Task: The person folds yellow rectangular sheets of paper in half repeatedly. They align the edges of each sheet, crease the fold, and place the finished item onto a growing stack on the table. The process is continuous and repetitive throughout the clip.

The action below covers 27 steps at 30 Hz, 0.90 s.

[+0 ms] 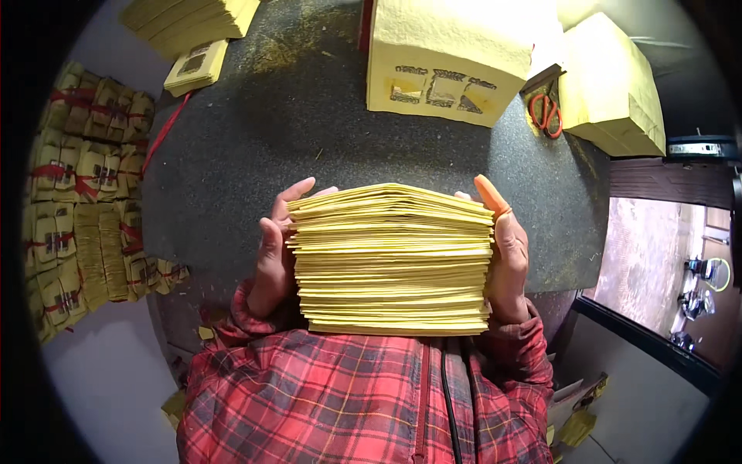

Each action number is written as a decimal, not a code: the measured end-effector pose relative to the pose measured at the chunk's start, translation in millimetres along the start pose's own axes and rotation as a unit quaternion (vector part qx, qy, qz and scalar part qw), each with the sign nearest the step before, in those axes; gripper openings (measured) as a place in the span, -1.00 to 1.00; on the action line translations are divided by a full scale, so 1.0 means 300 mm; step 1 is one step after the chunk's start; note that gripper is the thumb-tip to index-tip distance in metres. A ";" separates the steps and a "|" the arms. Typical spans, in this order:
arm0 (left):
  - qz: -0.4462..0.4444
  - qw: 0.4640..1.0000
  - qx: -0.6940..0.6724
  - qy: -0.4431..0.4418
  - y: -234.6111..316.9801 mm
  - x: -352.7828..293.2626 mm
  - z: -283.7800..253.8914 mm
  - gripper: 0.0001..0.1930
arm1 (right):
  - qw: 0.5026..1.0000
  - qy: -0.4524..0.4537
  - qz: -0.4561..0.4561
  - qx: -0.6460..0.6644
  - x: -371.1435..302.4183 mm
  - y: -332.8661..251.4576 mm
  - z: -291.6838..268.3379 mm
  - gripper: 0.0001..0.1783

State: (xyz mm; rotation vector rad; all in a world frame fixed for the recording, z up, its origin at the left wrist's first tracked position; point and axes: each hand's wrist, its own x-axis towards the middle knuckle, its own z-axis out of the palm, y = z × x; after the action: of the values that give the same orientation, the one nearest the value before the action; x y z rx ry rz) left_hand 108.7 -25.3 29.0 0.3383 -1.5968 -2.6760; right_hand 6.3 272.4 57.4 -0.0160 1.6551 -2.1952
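A thick stack of flat yellow papers (394,263) stands at the near edge of the table, right in front of my body. Its upper layers bow up a little in the middle. My left hand (272,259) presses against the left side, thumb up, with some fingers hidden behind the stack. On the right side my right hand (508,267) presses the same way, its palm against the paper edges. An orange finger cover (491,195) sits on one finger of that hand. Between them the two hands hold the stack.
A large yellow paper block (440,58) with dark printed shapes stands at the far side of the dark table (325,131). Orange-handled scissors (546,116) lie beside another yellow stack (607,85). More yellow stacks (193,23) sit far left. Red-tied bundles (97,178) fill the left side.
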 end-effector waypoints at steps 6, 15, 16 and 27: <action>0.005 0.997 0.079 -0.023 0.068 0.006 0.067 -0.02 | 0.996 -0.031 -0.051 -0.071 -0.034 -0.050 0.061 -0.44; 0.011 0.997 0.072 -0.014 0.063 0.033 0.047 -0.37 | 0.987 -0.040 -0.024 -0.157 -0.003 -0.065 0.021 -0.46; 0.007 0.998 0.054 -0.026 0.068 0.034 0.045 -0.40 | 0.988 -0.039 -0.017 -0.147 0.000 -0.067 0.022 -0.46; -0.015 0.998 -0.006 -0.056 0.072 0.051 0.043 -0.44 | 0.679 -0.138 -0.323 -0.645 0.032 -0.221 0.124 -0.33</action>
State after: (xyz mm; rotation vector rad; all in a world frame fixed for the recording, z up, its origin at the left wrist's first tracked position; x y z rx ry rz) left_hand 89.0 -26.2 50.8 0.2170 -1.6149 -2.7716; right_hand -13.4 250.0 128.0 -1.3847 2.8340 -0.6878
